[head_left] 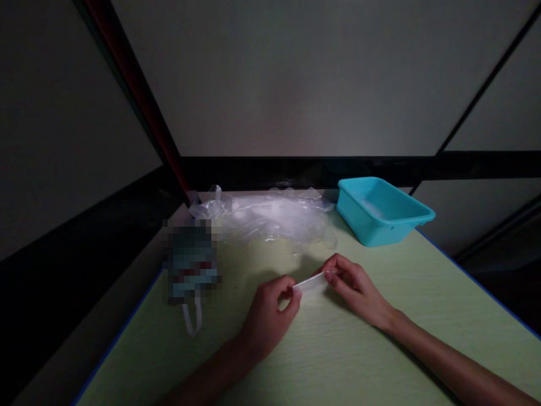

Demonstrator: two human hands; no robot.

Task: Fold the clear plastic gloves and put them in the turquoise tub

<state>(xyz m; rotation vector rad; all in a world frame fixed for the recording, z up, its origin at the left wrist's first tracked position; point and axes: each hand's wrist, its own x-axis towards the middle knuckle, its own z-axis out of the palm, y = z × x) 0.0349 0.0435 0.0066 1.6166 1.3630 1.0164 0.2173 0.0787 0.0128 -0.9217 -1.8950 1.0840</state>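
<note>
A thin, whitish, see-through plastic piece (310, 285) with a bright upper edge stretches between my two hands, just above the table. Whether it is a small bag or a single sheet, I cannot tell. My left hand (270, 316) pinches its left end between thumb and forefinger. At the right end, my right hand (353, 287) grips it with the thumb and bent fingers, which hide that corner. Beyond the hands lies a crumpled heap of clear plastic (274, 217), apart from both of them.
A turquoise plastic basin (366, 223) stands at the back right of the pale green table (329, 361), something whitish inside it. On the left lies a blurred-out dark and teal item (192, 259) with a white loop (193, 321). Light panels (296, 84) rise behind the table.
</note>
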